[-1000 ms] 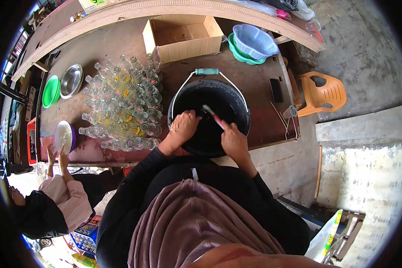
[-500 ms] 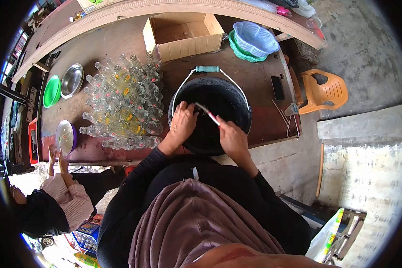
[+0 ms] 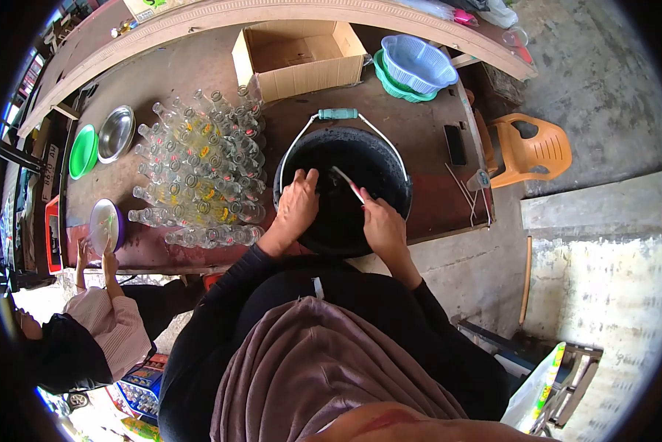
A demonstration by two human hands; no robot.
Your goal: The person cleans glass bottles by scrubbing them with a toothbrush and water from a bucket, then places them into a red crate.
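brush [image 3: 355, 191] pinched in right hand [image 3: 385, 228], left hand [image 3: 296, 208] half curled over bucket [image 3: 399, 186], too dark to tell on what, slack pinch could drop the brush

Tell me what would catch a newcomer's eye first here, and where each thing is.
First comes the dense cluster of clear glass bottles on the table, left of the big black bucket. At the bucket's mouth, the right hand grips a slim brush-like tool, its far end near the left hand. Beyond the table's right edge, an orange chair stands out against the grey floor.
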